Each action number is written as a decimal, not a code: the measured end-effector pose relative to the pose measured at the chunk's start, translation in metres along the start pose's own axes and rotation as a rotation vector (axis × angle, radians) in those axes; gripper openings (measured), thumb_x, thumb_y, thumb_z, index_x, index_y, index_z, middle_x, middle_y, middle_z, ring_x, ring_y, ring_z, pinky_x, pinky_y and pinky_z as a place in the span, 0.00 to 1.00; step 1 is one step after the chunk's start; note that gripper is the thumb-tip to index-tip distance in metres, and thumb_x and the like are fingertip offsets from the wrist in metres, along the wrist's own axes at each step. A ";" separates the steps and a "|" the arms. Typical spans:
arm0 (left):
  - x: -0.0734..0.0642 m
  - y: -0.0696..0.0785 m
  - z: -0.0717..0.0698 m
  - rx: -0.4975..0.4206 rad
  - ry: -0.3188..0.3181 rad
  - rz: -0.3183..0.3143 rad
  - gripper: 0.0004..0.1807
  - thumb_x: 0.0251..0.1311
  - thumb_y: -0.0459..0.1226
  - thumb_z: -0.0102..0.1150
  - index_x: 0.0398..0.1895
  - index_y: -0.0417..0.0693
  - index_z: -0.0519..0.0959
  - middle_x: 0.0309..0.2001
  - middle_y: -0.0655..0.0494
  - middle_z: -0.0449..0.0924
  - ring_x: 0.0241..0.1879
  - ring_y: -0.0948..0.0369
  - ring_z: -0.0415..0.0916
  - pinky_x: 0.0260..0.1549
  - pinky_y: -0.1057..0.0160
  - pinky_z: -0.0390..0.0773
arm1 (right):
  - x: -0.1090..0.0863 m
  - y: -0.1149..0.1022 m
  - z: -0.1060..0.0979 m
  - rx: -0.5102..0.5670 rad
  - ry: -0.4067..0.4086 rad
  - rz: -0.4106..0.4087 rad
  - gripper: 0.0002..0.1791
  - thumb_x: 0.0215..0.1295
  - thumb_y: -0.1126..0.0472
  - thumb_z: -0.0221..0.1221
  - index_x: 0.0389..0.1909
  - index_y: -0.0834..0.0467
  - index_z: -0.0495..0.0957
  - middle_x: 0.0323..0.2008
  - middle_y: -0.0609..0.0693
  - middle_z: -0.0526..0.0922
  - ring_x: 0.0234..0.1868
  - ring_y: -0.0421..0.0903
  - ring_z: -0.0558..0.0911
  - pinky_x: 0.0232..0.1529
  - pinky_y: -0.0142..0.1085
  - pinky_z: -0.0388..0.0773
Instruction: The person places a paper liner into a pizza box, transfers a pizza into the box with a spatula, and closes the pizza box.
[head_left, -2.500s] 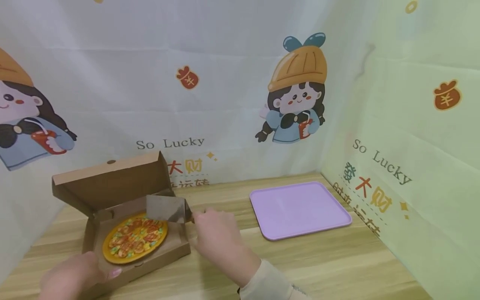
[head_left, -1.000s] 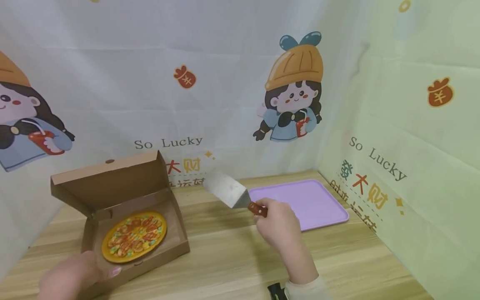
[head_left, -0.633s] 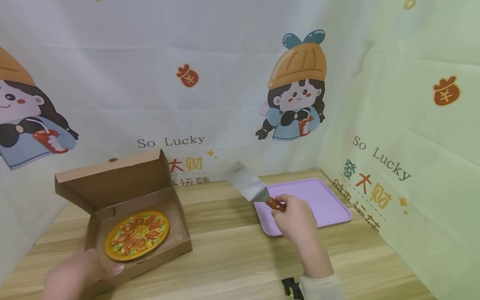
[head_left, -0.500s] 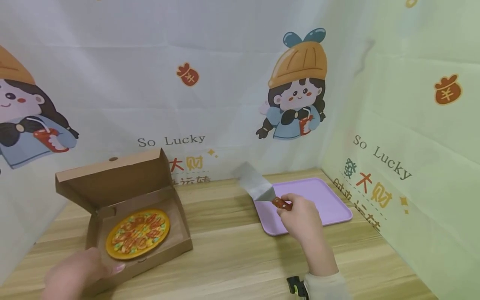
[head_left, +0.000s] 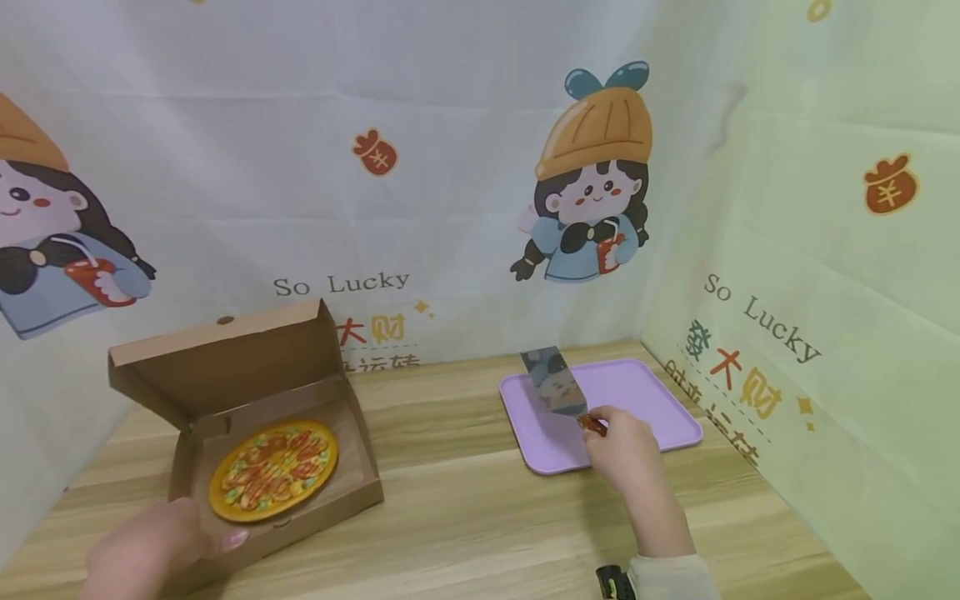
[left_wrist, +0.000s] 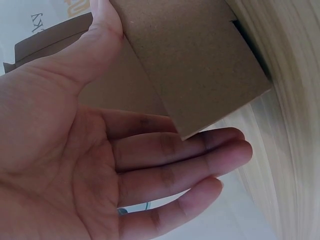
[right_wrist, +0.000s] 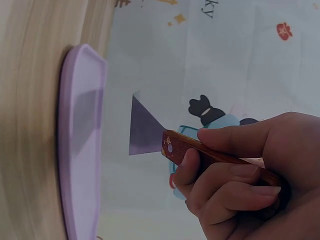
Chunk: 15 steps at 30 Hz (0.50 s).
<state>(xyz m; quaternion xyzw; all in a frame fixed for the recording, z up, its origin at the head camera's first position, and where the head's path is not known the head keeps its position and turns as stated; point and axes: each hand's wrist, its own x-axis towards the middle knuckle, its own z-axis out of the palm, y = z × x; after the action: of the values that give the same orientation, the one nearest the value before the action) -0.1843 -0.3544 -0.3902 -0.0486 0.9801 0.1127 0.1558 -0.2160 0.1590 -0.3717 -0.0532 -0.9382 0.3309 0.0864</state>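
Observation:
My right hand [head_left: 626, 450] grips the wooden handle of a metal spatula [head_left: 555, 381], fingers wrapped round it in the right wrist view. Its shiny flat blade hangs over the left part of a lilac tray [head_left: 652, 404], with a visible gap above the tray in that view. My left hand [head_left: 150, 542] holds the near left corner of an open cardboard pizza box [head_left: 330, 512], thumb over the front wall and long fingers along the outer side [left_wrist: 170, 165]. Inside the box lies a round pizza [head_left: 273, 471] with a yellow rim and mixed toppings.
The box lid [head_left: 240, 362] stands raised at the back. Box and tray sit apart on a wood-grain table [head_left: 450, 508]. A printed cloth [head_left: 450, 167] hangs behind the table and along its right side.
My right hand has carried the spatula from over the pizza box rightward to above the tray, and the blade has turned to point away from me. My left hand stays at the box.

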 end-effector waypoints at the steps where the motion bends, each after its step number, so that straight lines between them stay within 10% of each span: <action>1: -0.001 0.000 0.000 0.000 -0.011 -0.005 0.56 0.62 0.70 0.64 0.57 0.18 0.75 0.56 0.16 0.77 0.55 0.22 0.78 0.48 0.19 0.76 | 0.001 0.002 0.001 -0.004 -0.009 0.001 0.20 0.71 0.63 0.58 0.60 0.66 0.83 0.55 0.66 0.88 0.50 0.60 0.87 0.49 0.55 0.84; 15: 0.002 0.000 -0.001 0.019 -0.002 -0.022 0.59 0.61 0.72 0.63 0.56 0.15 0.73 0.55 0.15 0.77 0.55 0.22 0.77 0.51 0.21 0.76 | 0.002 0.018 0.016 -0.010 -0.060 0.022 0.17 0.70 0.65 0.60 0.56 0.65 0.85 0.53 0.64 0.90 0.47 0.57 0.85 0.49 0.53 0.83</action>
<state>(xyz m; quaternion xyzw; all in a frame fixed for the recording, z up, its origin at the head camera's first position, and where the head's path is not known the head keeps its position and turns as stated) -0.1866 -0.3544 -0.3903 -0.0576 0.9804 0.1015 0.1586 -0.2206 0.1628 -0.3952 -0.0538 -0.9414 0.3284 0.0543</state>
